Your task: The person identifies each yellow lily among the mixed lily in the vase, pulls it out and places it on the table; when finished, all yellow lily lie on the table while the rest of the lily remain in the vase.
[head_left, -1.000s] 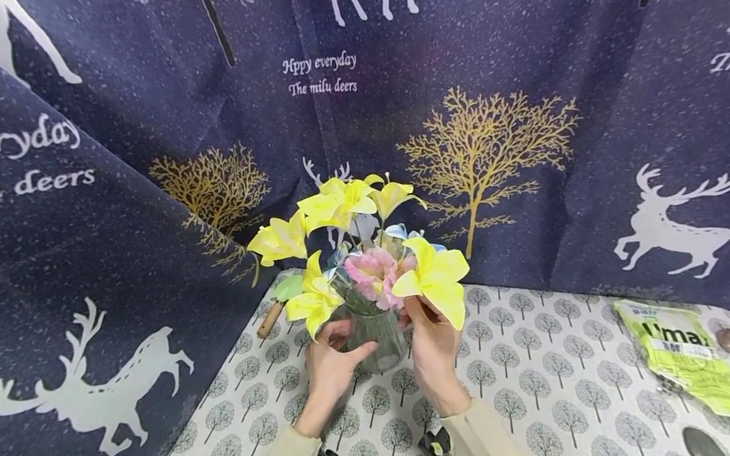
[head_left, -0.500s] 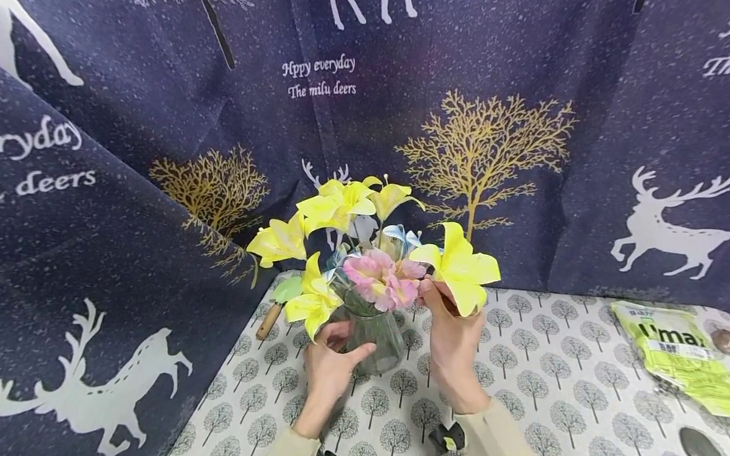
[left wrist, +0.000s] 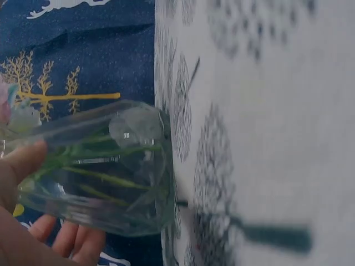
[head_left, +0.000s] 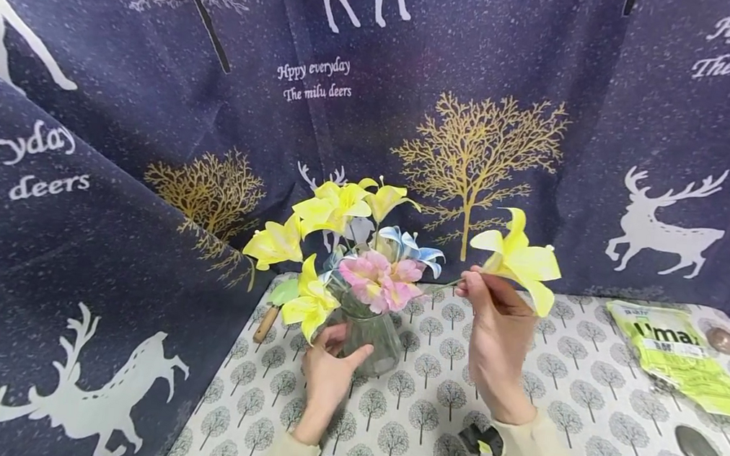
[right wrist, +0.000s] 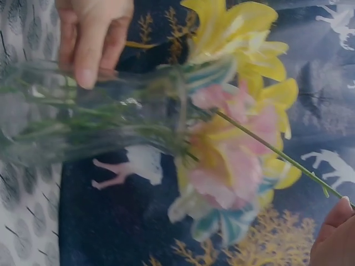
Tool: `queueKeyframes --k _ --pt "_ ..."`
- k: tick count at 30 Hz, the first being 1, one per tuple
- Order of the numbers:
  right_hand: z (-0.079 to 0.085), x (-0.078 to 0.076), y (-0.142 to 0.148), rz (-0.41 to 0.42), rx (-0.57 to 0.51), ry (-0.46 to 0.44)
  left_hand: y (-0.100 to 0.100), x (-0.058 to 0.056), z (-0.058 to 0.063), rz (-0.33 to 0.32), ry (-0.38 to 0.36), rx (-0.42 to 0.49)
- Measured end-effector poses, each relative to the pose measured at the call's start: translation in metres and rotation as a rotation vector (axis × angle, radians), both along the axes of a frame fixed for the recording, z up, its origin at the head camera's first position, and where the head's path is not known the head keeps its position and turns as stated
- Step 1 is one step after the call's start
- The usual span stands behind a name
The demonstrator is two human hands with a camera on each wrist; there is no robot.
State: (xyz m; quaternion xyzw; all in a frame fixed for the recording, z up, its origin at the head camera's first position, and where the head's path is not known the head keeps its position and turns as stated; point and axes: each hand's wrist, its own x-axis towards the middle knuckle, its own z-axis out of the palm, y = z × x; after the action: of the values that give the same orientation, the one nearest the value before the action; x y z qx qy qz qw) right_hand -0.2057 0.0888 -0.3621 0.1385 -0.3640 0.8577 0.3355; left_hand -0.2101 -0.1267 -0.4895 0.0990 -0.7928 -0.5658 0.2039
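A clear glass vase [head_left: 381, 352] stands on the table, and my left hand [head_left: 329, 373] grips its near left side, thumb and fingers around it. Green stems [left wrist: 105, 176] show through the glass in the left wrist view. Above the vase's mouth are pink flowers [head_left: 376, 280], a blue-and-white flower [head_left: 410, 246] and several yellow lilies [head_left: 334, 207]. Out to the right, my right hand [head_left: 501, 345] pinches the stem of a separate yellow lily [head_left: 521, 260] just below its bloom. In the right wrist view, that green stem [right wrist: 272, 147] slants from the fingertips back to the pink flowers.
A lime-green printed bag [head_left: 686, 357] lies at the right of the tree-patterned tablecloth [head_left: 424, 407], near a dark oval piece [head_left: 697, 450] and a brown one [head_left: 724, 340]. Left of the vase lies a wooden handle [head_left: 267, 323]. A navy deer-print curtain [head_left: 374, 127] hangs behind.
My right hand has moved right and slightly up with the yellow lily, away from the bouquet, uncovering the blue-and-white flower and a length of stem. The left hand stays on the vase.
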Motion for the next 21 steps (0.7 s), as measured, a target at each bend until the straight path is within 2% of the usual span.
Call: queueKeyframes --k 6,11,14,21 --pt "0.012 0.011 0.024 0.030 -0.114 0.109 0.004 0.005 -0.001 0.025 0.044 -0.003" --pt "0.017 0.019 0.047 0.001 -0.153 0.145 0.008 0.004 -0.004 0.023 0.051 0.007" --pt "0.017 0.022 0.062 -0.036 -0.150 0.138 0.008 0.002 -0.007 0.015 0.044 0.004" --pt "0.010 0.021 0.100 -0.155 -0.050 0.032 0.003 0.002 -0.006 0.024 0.040 0.005"
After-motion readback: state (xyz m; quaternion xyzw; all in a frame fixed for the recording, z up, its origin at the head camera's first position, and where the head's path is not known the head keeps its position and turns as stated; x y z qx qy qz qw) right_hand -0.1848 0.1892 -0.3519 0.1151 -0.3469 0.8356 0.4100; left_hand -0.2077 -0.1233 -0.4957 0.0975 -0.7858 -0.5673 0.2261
